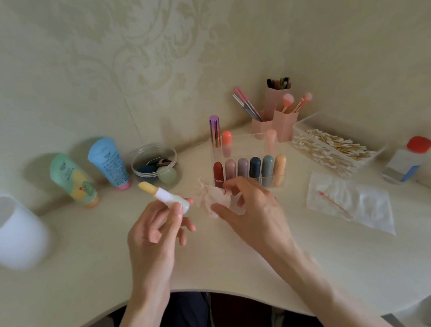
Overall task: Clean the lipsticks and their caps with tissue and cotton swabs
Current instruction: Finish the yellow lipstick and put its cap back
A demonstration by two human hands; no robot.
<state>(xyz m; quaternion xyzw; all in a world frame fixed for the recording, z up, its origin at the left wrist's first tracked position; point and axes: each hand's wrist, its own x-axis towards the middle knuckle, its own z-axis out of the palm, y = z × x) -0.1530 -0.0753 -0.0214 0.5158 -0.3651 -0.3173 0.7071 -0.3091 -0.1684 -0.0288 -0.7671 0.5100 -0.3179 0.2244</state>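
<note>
My left hand [157,228] grips an uncapped lipstick [163,195] by its pale base; its yellow stick points up and to the left. My right hand [249,207] pinches a crumpled tissue [212,196] stained pink, just right of the lipstick. Behind my hands a clear organiser [248,160] holds a row of several capped lipsticks in red, mauve, blue, grey and orange, with taller ones behind. A used cotton swab [335,203] with a red tip lies on a flat tissue [353,203] to the right.
A clear tray of cotton swabs [333,147] sits at the back right, with pink brush holders [278,118] behind it and a red-capped bottle [407,159] at far right. Two tubes [92,171], a round sponge jar [154,163] and a white cup [9,228] stand left.
</note>
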